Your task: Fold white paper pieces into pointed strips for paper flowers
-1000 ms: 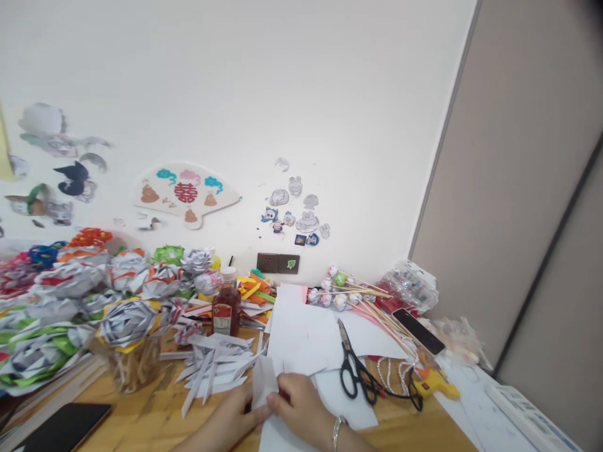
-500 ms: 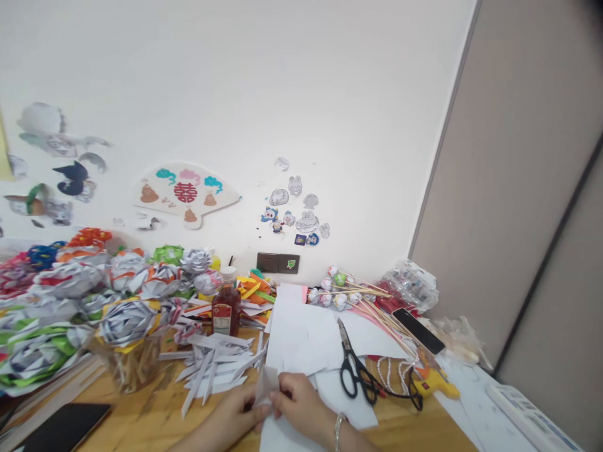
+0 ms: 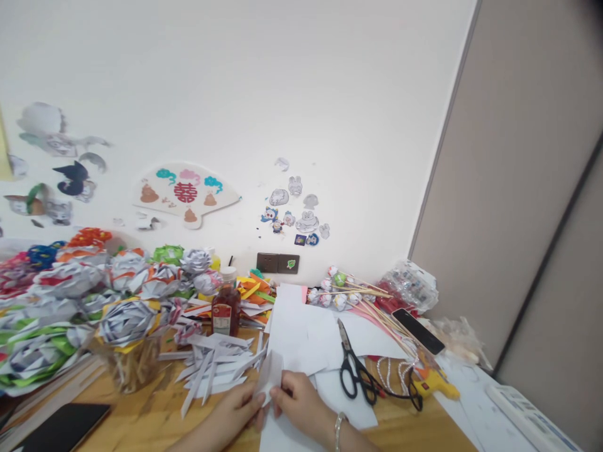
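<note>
Between my two hands is a small folded piece of white paper (image 3: 270, 375), held upright above the table's front edge. My left hand (image 3: 242, 405) grips its lower left side, thumb on the near face. My right hand (image 3: 299, 398), with a bracelet at the wrist, pinches its lower right edge. White paper sheets (image 3: 292, 339) lie under and beyond my hands. To the left is a pile of folded white paper strips (image 3: 217, 364). Black-handled scissors (image 3: 353, 367) rest on the sheets to the right, blades pointing away.
Paper flowers (image 3: 129, 320) crowd the left side, one in a clear cup. A red-brown bottle (image 3: 226, 307) stands behind the strips. Rightward lie lollipops on sticks (image 3: 340, 301), a phone (image 3: 418, 331) and a yellow glue gun (image 3: 436, 383). A dark flat device (image 3: 66, 427) lies front left.
The folded paper has risen slightly and turned, so more of its face shows. My left thumb has shifted on it, and my right hand has barely moved.
</note>
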The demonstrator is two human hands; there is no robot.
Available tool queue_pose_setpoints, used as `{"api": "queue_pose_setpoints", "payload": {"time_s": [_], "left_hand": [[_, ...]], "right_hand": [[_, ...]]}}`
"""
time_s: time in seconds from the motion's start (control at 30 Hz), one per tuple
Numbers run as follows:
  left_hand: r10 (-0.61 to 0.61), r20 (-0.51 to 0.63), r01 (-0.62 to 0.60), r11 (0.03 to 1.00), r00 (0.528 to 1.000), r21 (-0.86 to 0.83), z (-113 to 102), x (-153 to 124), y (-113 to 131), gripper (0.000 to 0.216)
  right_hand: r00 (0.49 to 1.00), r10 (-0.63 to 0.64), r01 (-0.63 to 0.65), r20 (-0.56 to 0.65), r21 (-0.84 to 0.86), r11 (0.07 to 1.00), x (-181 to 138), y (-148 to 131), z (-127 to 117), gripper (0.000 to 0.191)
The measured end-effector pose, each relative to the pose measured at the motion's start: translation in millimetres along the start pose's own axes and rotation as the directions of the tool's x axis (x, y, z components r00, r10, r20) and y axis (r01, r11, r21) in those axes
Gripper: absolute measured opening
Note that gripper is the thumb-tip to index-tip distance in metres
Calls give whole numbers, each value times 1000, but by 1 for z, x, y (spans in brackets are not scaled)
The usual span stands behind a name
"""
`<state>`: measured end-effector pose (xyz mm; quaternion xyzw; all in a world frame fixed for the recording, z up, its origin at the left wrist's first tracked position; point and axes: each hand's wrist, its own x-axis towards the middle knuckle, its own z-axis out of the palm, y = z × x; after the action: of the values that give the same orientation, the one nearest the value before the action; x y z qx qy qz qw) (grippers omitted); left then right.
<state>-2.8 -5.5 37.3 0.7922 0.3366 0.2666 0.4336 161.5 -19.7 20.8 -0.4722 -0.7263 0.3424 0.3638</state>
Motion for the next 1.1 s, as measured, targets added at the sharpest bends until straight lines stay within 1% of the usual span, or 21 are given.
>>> {"api": "queue_pose_setpoints", "payload": {"time_s": [0.27, 0.53, 0.73, 0.93, 1.1], "left_hand": [[-6, -14, 7, 999, 1000, 51, 1, 0, -1, 54], [-2, -17, 3, 998, 1000, 57, 1, 1, 5, 58], [-23, -20, 24, 997, 1000, 70, 1, 2, 0, 60], [-14, -37, 18, 995, 999, 103, 2, 2, -5, 51], [-31, -44, 35, 995, 999, 98, 2, 1, -5, 51]], "right_hand": [[1000, -7, 7, -7, -49, 999, 0, 0, -1, 17], [999, -43, 47, 31, -126, 991, -3, -1, -2, 20], [997, -52, 63, 58, -193, 979, -3, -1, -2, 23], [995, -77, 91, 61, -263, 960, -5, -3, -3, 23], [996, -64, 79, 60, -288, 955, -5, -4, -3, 21]]}}
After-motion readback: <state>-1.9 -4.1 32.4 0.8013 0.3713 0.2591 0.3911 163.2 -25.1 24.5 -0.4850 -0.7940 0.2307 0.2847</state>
